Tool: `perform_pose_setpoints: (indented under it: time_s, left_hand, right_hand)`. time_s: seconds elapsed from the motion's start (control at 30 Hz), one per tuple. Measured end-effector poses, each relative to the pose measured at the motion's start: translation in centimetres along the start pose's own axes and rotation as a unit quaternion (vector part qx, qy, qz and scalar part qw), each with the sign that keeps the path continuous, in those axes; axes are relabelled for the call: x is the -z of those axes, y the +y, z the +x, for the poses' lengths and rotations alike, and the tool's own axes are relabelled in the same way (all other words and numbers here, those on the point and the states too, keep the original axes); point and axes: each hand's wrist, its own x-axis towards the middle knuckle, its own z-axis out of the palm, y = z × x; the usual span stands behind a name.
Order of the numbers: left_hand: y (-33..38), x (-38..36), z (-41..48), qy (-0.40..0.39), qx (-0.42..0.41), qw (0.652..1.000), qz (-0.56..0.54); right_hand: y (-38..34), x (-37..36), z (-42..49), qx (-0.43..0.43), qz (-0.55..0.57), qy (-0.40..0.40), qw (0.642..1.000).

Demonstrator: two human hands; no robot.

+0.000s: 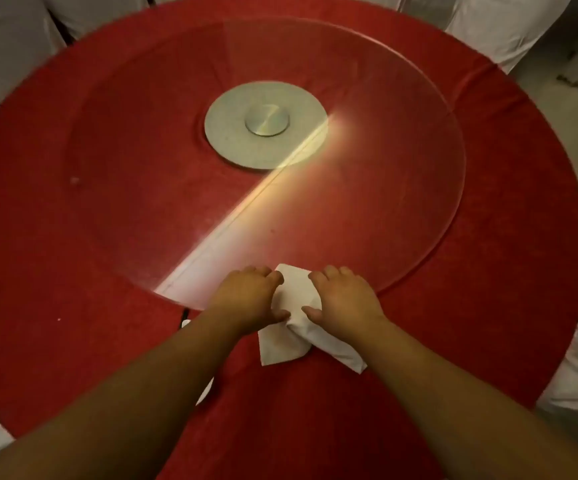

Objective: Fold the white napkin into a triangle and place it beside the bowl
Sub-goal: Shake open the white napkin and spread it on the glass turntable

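Two bare hands work a white cloth napkin [292, 308] at the near edge of a round table covered in a red tablecloth [55, 271]. To the far left, white fabric-covered chairs [7, 39] stand around the table's rim. Over the cloth sits a large clear glass turntable [401, 150], its round grey metal hub [266, 124] near the middle, with a bright streak of reflected light running from the hub toward the near left. Just left of the person's left forearm, small slivers of something white show against the red cloth, too hidden to identify. The left hand [246, 299] lies palm down on the napkin's left side, fingers curled over its far edge and thumb pressed against the fabric. The napkin, partly folded and bunched in the middle, straddles the near rim of the glass and the red cloth, one pointed corner aimed away between the hands, a flat flap lying toward the near left and another trailing to the near right under the wrist. The right hand [344, 301] rests palm down on the napkin's right side, fingers bent, thumb pinning the bunched fold. More white chair covers [488, 26] appear at the far right and along the right edge.
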Motion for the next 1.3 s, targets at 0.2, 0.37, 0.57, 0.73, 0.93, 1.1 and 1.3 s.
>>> perform_pose_setpoints:
  time_s: [0.2,0.37,0.57,0.73,0.93,1.1,1.3]
  left_hand:
    - [0.4,-2.2,1.0,-0.071,0.081,0.994,-0.036]
    - [0.5,-3.3,1.5,-0.092,0.105,0.989,-0.050]
    - [1.1,-3.2,1.5,-0.025,0.076,0.995,-0.057]
    - [1.1,-2.3,1.6,-0.019,0.076,0.995,-0.067]
    - [1.0,-1.5,1.8,-0.010,0.076,0.995,-0.057]
    - [1.3,-1.4,1.8,-0.011,0.067,0.997,-0.048]
    - [1.9,-1.6,1.8,-0.009,0.026,0.998,-0.052]
  right_hand:
    - [-0.2,-3.0,-0.1,-0.055,0.040,-0.084,0.994]
    - [-0.3,-4.0,-0.2,-0.084,0.040,-0.077,0.993]
    - [0.2,-4.2,-0.5,-0.087,0.014,-0.039,0.995]
    - [0.9,-3.3,-0.8,-0.067,-0.006,-0.061,0.996]
    - [1.5,-2.3,-1.0,-0.074,-0.019,-0.045,0.996]
    - [3.0,-2.3,-2.2,-0.167,-0.003,-0.084,0.982]
    - [4.4,-3.2,-2.4,-0.185,0.143,-0.090,0.968]
